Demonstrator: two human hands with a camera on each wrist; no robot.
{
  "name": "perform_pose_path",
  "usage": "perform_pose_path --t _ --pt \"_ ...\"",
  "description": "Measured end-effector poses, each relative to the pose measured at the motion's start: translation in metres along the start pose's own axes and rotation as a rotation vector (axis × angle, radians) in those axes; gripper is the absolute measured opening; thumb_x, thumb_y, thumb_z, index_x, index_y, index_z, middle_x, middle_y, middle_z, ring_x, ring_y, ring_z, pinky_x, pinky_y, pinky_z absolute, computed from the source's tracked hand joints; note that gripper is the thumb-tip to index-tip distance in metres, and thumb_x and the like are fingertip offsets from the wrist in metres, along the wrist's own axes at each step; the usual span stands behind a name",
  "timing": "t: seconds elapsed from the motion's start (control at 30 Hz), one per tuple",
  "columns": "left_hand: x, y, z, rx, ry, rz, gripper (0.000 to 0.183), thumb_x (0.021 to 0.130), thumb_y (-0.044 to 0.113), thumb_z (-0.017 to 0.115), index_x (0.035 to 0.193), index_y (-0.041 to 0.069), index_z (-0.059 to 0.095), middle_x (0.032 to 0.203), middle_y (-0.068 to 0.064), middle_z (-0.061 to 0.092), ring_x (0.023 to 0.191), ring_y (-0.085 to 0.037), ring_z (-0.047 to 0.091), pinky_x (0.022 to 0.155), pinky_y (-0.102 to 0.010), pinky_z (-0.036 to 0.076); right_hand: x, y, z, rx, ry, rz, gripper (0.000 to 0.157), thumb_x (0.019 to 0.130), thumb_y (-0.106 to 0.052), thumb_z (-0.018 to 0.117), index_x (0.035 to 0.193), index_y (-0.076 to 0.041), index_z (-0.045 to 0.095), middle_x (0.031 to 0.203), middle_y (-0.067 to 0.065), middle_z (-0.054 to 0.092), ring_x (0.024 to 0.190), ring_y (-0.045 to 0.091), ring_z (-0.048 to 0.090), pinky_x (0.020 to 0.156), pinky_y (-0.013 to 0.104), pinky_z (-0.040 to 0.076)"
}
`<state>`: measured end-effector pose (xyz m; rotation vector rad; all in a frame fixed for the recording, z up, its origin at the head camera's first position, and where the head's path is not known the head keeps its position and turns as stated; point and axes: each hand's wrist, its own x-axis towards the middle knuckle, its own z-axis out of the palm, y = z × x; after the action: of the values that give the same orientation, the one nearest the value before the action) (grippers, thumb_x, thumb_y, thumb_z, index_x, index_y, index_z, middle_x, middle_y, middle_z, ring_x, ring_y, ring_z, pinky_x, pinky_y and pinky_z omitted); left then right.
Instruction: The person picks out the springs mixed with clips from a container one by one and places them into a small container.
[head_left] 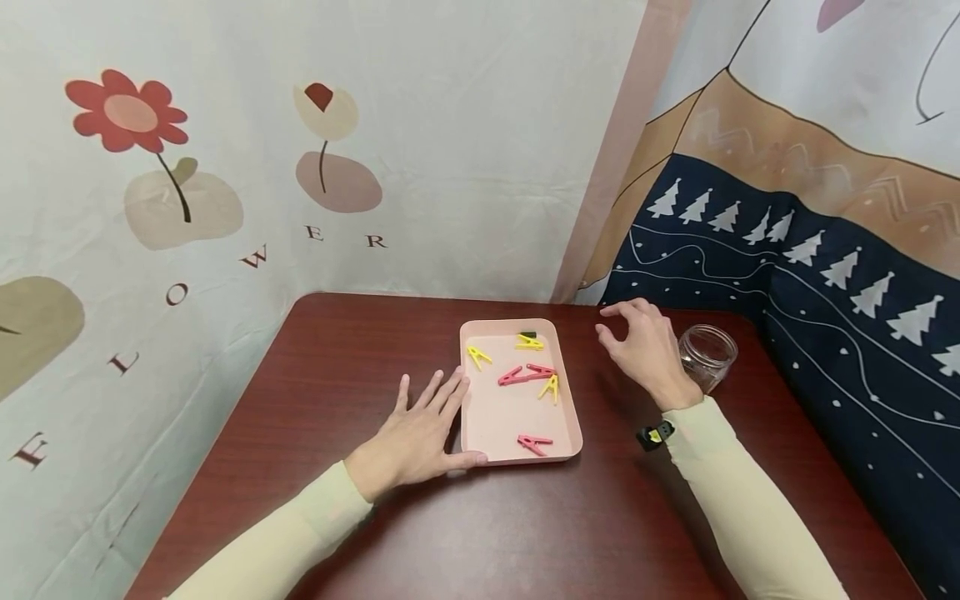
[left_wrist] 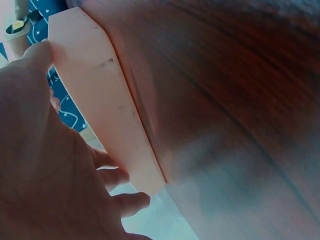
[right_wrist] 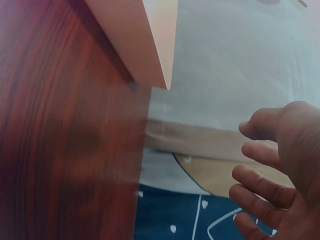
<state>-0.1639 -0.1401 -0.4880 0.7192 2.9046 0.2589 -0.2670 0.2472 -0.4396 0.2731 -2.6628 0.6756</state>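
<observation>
A shallow pink tray (head_left: 495,433) lies on the table with several small clothespins in it. Yellow clothespins (head_left: 478,357) sit in its upper half, and a small dark piece (head_left: 528,335) lies by the top one. Two red clothespins (head_left: 517,377) meet end to end near the middle; another red clothespin (head_left: 534,444) is near the bottom. My left hand (head_left: 412,437) rests along the tray's left side, fingers spread, thumb at its lower corner. My right hand (head_left: 647,350) hovers right of the tray, fingers loosely bent and holding nothing, in front of a clear glass jar (head_left: 707,354).
The dark red wooden table (head_left: 360,350) ends at a pale printed cloth (head_left: 465,167) behind and a navy tree-patterned cloth (head_left: 840,358) on the right. A dark band (head_left: 657,435) is on my right wrist. The jar's left side is partly hidden by my right hand.
</observation>
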Motion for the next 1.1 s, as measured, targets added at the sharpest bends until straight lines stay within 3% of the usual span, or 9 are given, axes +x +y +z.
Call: perform_pose_path --t 0.9,1.1 --pt "0.0 0.002 -0.003 -0.001 -0.007 -0.003 0.126 0.101 0.092 0.062 0.188 0.011 0.021 0.199 -0.009 0.015 0.183 -0.045 0.022 0.14 -0.087 0.008 0.045 -0.039 0.059 0.094 -0.292 -0.011 0.031 0.107 -0.017 0.085 0.137 -0.008 0.084 0.144 0.019 0.072 0.129 0.039 0.069 0.118 0.059 0.064" --pt "-0.001 0.002 -0.002 -0.003 -0.006 -0.003 0.126 0.101 0.092 0.061 0.188 0.011 0.021 0.199 -0.009 0.015 0.183 -0.046 0.022 0.14 -0.087 0.009 0.054 -0.049 0.068 0.137 -0.384 -0.057 0.018 0.111 -0.018 0.081 0.127 -0.012 0.088 0.134 0.013 0.071 0.122 0.032 0.066 0.111 0.052 0.068"
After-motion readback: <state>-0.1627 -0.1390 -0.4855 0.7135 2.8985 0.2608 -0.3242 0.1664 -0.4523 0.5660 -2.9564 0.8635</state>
